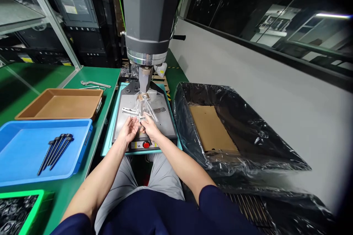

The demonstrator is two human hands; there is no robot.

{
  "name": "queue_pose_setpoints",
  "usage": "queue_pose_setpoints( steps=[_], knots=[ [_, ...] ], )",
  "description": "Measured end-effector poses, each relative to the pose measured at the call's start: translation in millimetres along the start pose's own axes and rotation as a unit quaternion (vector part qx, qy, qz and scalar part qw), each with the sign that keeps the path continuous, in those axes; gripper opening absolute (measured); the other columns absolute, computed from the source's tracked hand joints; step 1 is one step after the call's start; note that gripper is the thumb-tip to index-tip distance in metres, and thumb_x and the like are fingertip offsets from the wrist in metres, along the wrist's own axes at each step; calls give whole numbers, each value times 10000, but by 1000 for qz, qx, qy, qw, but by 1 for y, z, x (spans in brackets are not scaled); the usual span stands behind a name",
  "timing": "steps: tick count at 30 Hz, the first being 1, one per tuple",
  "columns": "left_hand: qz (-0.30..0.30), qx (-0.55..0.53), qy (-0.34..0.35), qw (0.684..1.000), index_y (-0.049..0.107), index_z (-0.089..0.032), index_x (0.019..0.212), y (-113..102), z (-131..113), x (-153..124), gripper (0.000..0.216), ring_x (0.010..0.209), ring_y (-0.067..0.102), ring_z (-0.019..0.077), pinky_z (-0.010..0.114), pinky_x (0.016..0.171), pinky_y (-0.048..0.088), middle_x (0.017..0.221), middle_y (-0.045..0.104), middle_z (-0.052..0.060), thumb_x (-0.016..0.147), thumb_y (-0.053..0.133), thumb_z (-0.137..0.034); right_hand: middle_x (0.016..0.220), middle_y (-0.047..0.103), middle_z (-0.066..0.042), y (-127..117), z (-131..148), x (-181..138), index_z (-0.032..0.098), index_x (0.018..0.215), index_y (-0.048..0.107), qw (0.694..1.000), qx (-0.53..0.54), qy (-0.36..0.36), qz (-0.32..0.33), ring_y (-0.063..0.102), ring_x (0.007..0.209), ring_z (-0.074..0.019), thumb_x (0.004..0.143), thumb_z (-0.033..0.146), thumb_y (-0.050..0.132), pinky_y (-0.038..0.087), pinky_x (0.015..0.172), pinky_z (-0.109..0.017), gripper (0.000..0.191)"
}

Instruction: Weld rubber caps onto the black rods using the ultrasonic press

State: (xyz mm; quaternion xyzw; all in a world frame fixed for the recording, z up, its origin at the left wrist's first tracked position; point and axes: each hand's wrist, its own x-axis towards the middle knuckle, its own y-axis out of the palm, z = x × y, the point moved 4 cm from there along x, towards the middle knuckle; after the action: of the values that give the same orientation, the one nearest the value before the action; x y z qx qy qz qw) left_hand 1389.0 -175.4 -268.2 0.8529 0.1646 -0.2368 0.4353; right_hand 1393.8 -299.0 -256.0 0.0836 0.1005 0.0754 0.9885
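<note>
Beneath the press (146, 14), both hands meet at six o'clock of its metal fixture (143, 97) on the base plate (165, 125). The left hand (131, 128) lies palm-up, loosely spread, perhaps ready to support; the right hand (149, 126) is narrowed, though whether it grips anything cannot be told. Headed black rods (60, 154) lie bunched in the blue tray (27, 139) between eight and nine o'clock, probably for easy reach.

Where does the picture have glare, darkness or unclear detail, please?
Head view: white glints on the crinkled black plastic liner and a glaring white light strip in the dark glass window; head view: right corners fade to black, details between the bare left hand and bare right hand too small to tell.
</note>
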Motion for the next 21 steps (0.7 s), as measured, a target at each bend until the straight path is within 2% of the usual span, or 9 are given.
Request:
queue_pose_setpoints(
  steps=[4,8,10,11,13,16,19,21],
  knots=[
    [-8,-24,47,999,624,-157,807,3,-16,-6,104,724,685,83,150,667,567,847,716,39,901,583,-143,848,632,3,-23,15,5,234,1446,414,992,-30,-89,-84,550,522,-69,874,357,584,432,461,-188,609],
    [37,6,89,995,645,-158,813,6,-25,-17,76,837,703,113,183,719,573,960,732,57,878,613,-181,838,633,8,-43,24,2,216,1448,392,966,-80,-168,-177,565,590,-86,894,362,546,483,584,-216,593],
    [77,26,121,989,657,-166,834,11,-28,-23,39,928,701,137,220,784,572,1068,725,65,851,645,-200,821,633,11,-42,21,1,222,1394,456,962,-59,-184,-194,570,628,-92,883,387,570,488,632,-220,549],
    [99,32,134,985,657,-170,837,14,-29,-26,42,972,696,154,244,818,570,1122,714,70,833,667,-210,813,635,7,-38,16,3,214,1331,516,967,-33,-171,-184,567,628,-95,865,412,596,481,616,-220,512],
    [141,30,149,978,643,-169,824,20,-31,-30,90,1039,685,199,304,879,562,1194,692,82,798,706,-228,778,634,-8,-23,2,9,180,1143,625,987,39,-101,-122,544,583,-99,804,475,659,445,532,-220,451],
    [169,20,147,974,608,-166,804,26,-33,-34,136,1068,679,263,393,919,550,1198,689,109,785,720,-240,735,629,-19,0,-13,20,153,938,660,989,142,-19,-32,517,540,-95,702,510,746,414,482,-223,436],
    [165,25,149,975,589,-167,810,28,-36,-35,120,1050,688,277,416,911,553,1158,702,123,797,699,-214,793,646,-18,3,-3,34,175,1004,664,983,170,-62,-40,577,636,-120,693,461,762,499,603,-265,433],
    [159,25,150,976,589,-165,809,29,-38,-36,110,1028,697,275,405,893,563,1137,711,122,798,693,-201,865,668,-26,-2,13,43,195,1073,664,984,122,-117,-60,615,722,-148,734,441,725,529,704,-307,424]
  ],
)
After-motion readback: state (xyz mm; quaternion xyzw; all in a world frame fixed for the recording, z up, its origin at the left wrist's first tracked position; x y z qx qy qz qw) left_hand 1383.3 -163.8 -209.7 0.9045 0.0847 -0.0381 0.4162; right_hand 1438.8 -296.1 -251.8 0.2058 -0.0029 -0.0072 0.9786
